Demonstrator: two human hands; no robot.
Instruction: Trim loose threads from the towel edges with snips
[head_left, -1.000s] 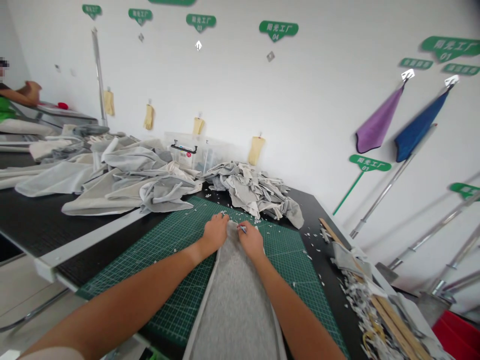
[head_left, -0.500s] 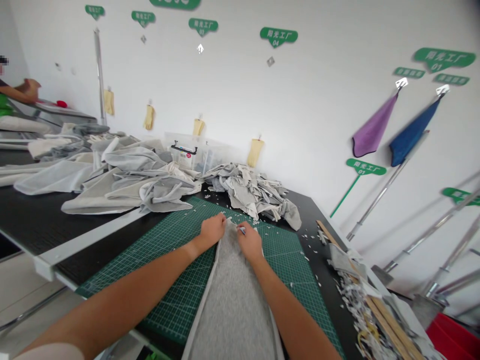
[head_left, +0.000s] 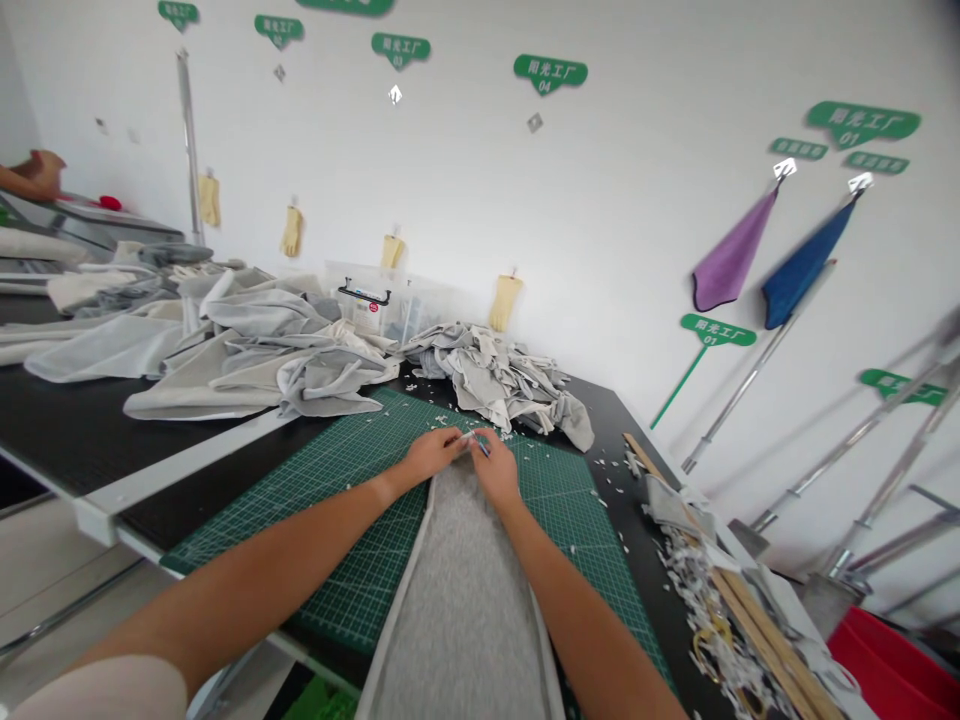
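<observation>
A long piece of grey fabric (head_left: 465, 590) with pale edges runs from the bottom of the view up over a green cutting mat (head_left: 337, 560). At its narrow far end my left hand (head_left: 435, 452) pinches the fabric's tip. Close against it, my right hand (head_left: 495, 470) is closed around a small, thin tool with a bluish part (head_left: 484, 449); its kind cannot be made out. Both hands' fingertips meet at the fabric tip and partly hide it. Small white scraps lie on the mat just beyond.
Heaped grey and white fabric pieces (head_left: 247, 340) cover the table's left, with a smaller pile (head_left: 495, 375) behind the mat. A clear plastic box (head_left: 367, 305) stands near the wall. Wooden strips (head_left: 772, 640), scraps and yellow-handled scissors (head_left: 709, 640) lie right. Another person's arm (head_left: 34, 180) shows far left.
My left hand has moved right, closing the gap to my right hand at the fabric tip. The view has shifted slightly.
</observation>
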